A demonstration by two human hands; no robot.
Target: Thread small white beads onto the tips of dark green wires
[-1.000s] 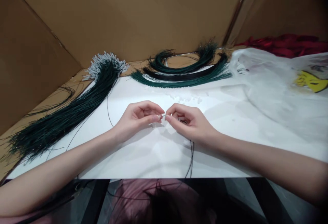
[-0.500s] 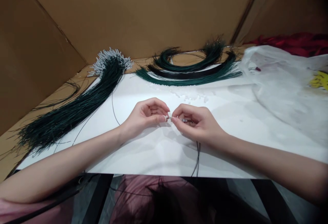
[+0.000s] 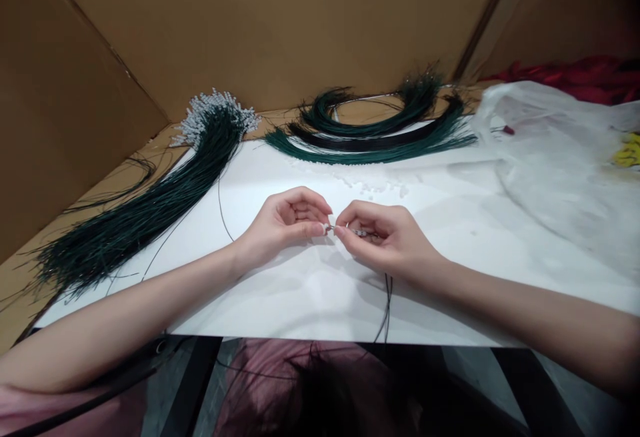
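Two cardboard walls [image 3: 280,23] close in the white board [image 3: 450,290] we work on. A clear bag [image 3: 550,157] lies at its right, over red cloth [image 3: 575,77]. One long green bundle [image 3: 150,213] with pale tips runs along the left edge, and a curved bundle [image 3: 370,147] lies at the far side.

Our hands meet at mid-board, fingertips almost touching. The left hand [image 3: 285,223] pinches a small pale bead [image 3: 329,228], and the right hand [image 3: 387,240] pinches the end of a thin dark cord [image 3: 387,303]. The joint between them is too small for us to tell whether the cord has entered the bead.

At the pinch the cord lies left to right, with its tip pointing left at the bead. Behind the right hand it bends toward us and hangs over the near edge of the board.

We judge the bead the likeliest thing to go astray. With so little of it to grip, a slight roll of the fingers could flick it among the loose bits [image 3: 375,187] farther back. The cord's hanging weight could also drag its tip out of line, or a frayed end could jam at the hole.
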